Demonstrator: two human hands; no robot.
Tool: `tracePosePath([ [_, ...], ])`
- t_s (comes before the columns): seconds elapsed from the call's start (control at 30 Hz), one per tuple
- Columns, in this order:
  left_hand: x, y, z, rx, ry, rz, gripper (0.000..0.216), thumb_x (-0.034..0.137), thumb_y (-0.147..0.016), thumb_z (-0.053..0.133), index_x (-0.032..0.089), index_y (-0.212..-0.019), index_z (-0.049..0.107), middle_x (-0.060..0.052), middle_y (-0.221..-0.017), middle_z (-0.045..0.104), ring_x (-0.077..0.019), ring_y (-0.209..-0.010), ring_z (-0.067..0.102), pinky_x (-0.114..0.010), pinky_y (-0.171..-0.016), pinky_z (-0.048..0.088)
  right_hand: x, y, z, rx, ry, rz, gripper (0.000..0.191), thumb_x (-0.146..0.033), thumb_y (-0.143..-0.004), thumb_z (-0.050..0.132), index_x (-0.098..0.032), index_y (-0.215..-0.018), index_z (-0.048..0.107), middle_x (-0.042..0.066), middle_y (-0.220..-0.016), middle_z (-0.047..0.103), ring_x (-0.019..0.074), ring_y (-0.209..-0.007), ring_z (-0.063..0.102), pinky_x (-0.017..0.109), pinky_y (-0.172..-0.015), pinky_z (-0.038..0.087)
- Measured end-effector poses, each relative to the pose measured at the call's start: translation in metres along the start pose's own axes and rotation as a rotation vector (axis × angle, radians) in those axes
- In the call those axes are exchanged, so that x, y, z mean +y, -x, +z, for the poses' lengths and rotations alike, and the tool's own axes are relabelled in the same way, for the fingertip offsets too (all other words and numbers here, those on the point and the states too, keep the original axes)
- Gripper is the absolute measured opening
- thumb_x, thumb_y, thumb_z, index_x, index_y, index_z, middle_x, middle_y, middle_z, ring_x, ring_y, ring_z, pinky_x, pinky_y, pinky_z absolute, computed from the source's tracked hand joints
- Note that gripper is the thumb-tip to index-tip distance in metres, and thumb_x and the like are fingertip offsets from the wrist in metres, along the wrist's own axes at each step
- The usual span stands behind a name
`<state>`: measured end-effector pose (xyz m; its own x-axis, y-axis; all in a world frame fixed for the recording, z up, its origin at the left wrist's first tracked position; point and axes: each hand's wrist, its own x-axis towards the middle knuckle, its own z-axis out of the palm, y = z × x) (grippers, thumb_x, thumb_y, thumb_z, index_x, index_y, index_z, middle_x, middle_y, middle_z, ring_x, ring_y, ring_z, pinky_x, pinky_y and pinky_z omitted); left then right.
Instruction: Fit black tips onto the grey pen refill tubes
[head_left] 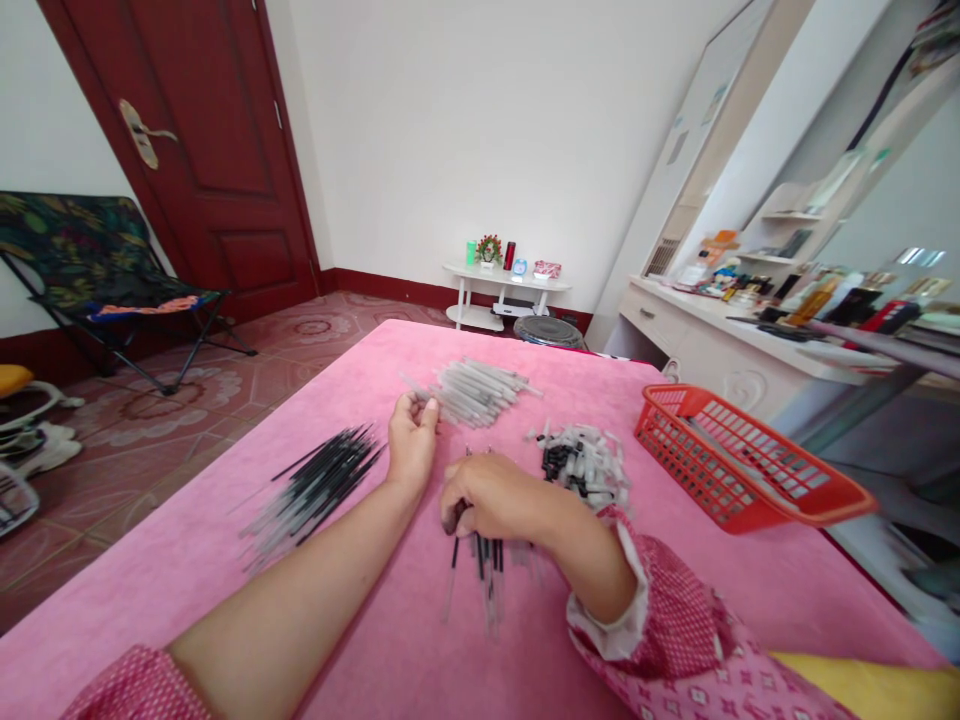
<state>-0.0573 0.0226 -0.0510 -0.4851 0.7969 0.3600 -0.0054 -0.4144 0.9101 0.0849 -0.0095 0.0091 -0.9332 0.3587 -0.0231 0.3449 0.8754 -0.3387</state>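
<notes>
My left hand (411,437) reaches forward over the pink table (225,560) and pinches one clear pen barrel at the near end of the pile of clear barrels (480,388). My right hand (491,495) rests closed on a small bunch of pens (486,570) lying in front of me; its fingers curl round their upper ends. A fan of black ink refills (319,490) lies left of my left forearm. A heap of small white and black pen caps (589,463) sits just right of my right hand.
A red plastic basket (739,455) stands at the table's right edge. Beyond are a white dresser (720,340) with bottles, a small white side table (504,285), a folding chair (97,270) and a dark red door (202,140).
</notes>
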Motion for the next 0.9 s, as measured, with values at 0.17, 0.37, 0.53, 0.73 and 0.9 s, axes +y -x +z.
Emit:
tracePosePath([
  [0.17, -0.003, -0.001, 0.0, -0.002, 0.095, -0.031, 0.016, 0.031, -0.078, 0.056, 0.017, -0.082, 0.05, 0.0, -0.071, 0.057, -0.0101, -0.059, 0.053, -0.021, -0.053, 0.042, -0.01, 0.001, -0.003, -0.019, 0.148, -0.015, 0.015, -0.01, -0.069, 0.058, -0.02, -0.075, 0.068, 0.0, -0.076, 0.064, 0.0116, -0.07, 0.054, 0.023, -0.056, 0.028],
  [0.37, -0.004, -0.002, 0.001, -0.012, 0.251, -0.097, 0.021, 0.033, -0.075, 0.06, 0.016, -0.082, 0.051, -0.001, -0.074, 0.059, -0.0099, -0.059, 0.056, -0.021, -0.053, 0.044, -0.017, 0.003, -0.008, -0.075, 0.11, -0.016, 0.018, -0.008, -0.071, 0.054, -0.02, -0.076, 0.066, 0.0, -0.077, 0.061, 0.0114, -0.072, 0.053, 0.022, -0.058, 0.03],
  [0.53, 0.002, -0.001, 0.003, -0.007, 0.342, -0.15, 0.024, 0.032, -0.071, 0.065, 0.015, -0.082, 0.052, -0.001, -0.073, 0.061, -0.0098, -0.059, 0.057, -0.022, -0.056, 0.047, -0.017, 0.004, -0.008, -0.091, 0.151, -0.028, 0.018, -0.008, -0.071, 0.054, -0.02, -0.077, 0.066, 0.0, -0.078, 0.06, 0.0116, -0.073, 0.052, 0.022, -0.057, 0.029],
  [0.73, 0.005, 0.0, 0.003, -0.012, 0.425, -0.206, 0.026, 0.032, -0.069, 0.066, 0.014, -0.083, 0.052, -0.001, -0.074, 0.063, -0.0096, -0.06, 0.059, -0.022, -0.058, 0.048, -0.014, 0.005, -0.005, -0.083, 0.116, -0.068, 0.014, -0.012, -0.073, 0.058, -0.021, -0.08, 0.067, -0.001, -0.079, 0.059, 0.0111, -0.074, 0.052, 0.021, -0.058, 0.029],
  [0.9, 0.006, 0.0, 0.003, 0.009, 0.45, -0.244, 0.029, 0.031, -0.066, 0.069, 0.014, -0.082, 0.052, 0.0, -0.072, 0.063, -0.0094, -0.06, 0.06, -0.022, -0.06, 0.049, -0.013, 0.005, -0.004, -0.06, 0.142, -0.11, 0.013, -0.011, -0.072, 0.058, -0.02, -0.077, 0.066, -0.001, -0.076, 0.058, 0.0114, -0.072, 0.05, 0.022, -0.058, 0.029],
])
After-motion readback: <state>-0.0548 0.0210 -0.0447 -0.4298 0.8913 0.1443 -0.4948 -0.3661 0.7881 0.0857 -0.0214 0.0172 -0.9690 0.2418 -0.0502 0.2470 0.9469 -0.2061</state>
